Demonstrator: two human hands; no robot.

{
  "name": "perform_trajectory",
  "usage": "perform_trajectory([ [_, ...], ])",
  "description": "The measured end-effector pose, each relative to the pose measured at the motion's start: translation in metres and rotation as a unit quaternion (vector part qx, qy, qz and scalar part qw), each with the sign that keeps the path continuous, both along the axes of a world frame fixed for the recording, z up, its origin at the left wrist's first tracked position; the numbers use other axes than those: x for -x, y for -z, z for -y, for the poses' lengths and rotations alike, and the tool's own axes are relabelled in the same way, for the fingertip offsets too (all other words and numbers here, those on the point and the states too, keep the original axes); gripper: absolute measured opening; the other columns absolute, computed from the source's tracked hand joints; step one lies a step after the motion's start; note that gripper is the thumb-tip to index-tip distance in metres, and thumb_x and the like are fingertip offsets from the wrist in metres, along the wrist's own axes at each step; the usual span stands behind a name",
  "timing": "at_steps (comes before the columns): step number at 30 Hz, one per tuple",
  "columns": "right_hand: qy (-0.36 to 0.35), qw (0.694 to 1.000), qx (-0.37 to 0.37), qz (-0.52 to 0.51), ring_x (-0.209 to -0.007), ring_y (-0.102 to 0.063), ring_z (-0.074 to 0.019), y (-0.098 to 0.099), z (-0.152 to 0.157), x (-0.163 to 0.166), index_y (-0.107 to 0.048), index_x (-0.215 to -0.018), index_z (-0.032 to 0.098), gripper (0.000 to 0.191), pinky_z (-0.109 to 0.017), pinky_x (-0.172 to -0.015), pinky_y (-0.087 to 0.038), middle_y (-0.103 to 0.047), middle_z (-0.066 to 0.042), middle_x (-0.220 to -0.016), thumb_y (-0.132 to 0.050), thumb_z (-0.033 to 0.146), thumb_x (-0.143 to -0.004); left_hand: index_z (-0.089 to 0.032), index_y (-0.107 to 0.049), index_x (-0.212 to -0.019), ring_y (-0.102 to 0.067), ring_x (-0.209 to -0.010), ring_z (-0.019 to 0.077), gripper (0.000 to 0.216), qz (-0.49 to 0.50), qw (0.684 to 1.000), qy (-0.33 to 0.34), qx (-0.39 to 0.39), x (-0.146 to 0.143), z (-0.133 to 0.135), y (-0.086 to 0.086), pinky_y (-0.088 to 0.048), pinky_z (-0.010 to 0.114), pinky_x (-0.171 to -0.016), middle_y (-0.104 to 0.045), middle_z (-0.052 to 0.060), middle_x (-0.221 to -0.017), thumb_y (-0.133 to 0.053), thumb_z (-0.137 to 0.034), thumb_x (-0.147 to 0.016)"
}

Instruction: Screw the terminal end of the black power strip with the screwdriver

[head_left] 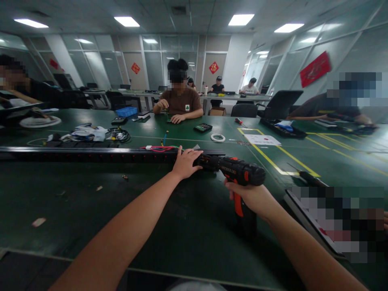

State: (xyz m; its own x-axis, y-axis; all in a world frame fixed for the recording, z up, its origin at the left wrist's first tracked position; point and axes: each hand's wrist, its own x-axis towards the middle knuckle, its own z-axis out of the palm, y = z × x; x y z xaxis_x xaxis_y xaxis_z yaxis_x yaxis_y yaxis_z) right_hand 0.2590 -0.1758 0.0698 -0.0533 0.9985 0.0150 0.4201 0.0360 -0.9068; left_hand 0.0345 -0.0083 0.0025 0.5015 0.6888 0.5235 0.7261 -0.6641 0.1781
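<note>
A black and orange cordless drill (242,171) is gripped by its handle in my right hand (250,196). Its nose points left, at the right end of a long black rail (100,155); the exact contact at the tip is hard to make out. Over that same end lies my left hand (186,162), with its fingers stretched out and thumb apart. Red wires (160,148) with a white connector run along the top of the rail beside my left fingers. A blue and yellow wire end (165,138) sticks up there.
A screwdriver (309,177) and a dark-edged board (315,222) lie to my right. Beyond the rail are a white coil (218,138), a black case (203,127), a paper sheet (262,139) and tangled cables (118,134). A person (180,99) works opposite.
</note>
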Motion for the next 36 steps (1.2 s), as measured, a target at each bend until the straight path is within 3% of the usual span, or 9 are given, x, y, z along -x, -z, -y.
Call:
perform_trajectory([
  [10,0.008,1.0,-0.005,0.001,-0.06,-0.062,-0.0206,-0.0023,0.0009,0.0024,-0.069,-0.087,0.02,0.021,-0.032,-0.06,-0.047,-0.065,0.0,-0.06,-0.069,0.039,-0.081,-0.034,-0.048,-0.152,-0.047,-0.141,0.0293,0.066,-0.005,1.0,-0.003,0.006,-0.0003,0.0004,-0.001,0.002,0.065,-0.128,-0.061,0.004,-0.149,-0.07,-0.05,-0.092],
  [20,0.001,1.0,-0.006,0.002,-0.063,-0.063,-0.0209,-0.0022,0.0011,0.0013,-0.067,-0.088,0.019,0.018,-0.035,-0.067,-0.049,-0.066,0.0,-0.062,-0.067,0.036,-0.083,-0.034,-0.048,-0.152,-0.047,-0.141,0.0291,0.064,-0.001,1.0,0.003,0.004,0.0006,0.0,-0.0003,0.003,0.065,-0.128,-0.06,0.003,-0.149,-0.069,-0.049,-0.093],
  [36,-0.009,1.0,-0.005,0.003,-0.062,-0.062,-0.0206,0.003,-0.0024,-0.0018,-0.067,-0.086,0.02,0.018,-0.034,-0.065,-0.049,-0.065,0.0,-0.062,-0.067,0.038,-0.084,-0.033,-0.048,-0.152,-0.046,-0.142,0.0289,0.064,-0.001,1.0,0.003,0.011,0.0,0.0005,-0.0011,0.003,0.064,-0.127,-0.06,0.003,-0.149,-0.069,-0.049,-0.093],
])
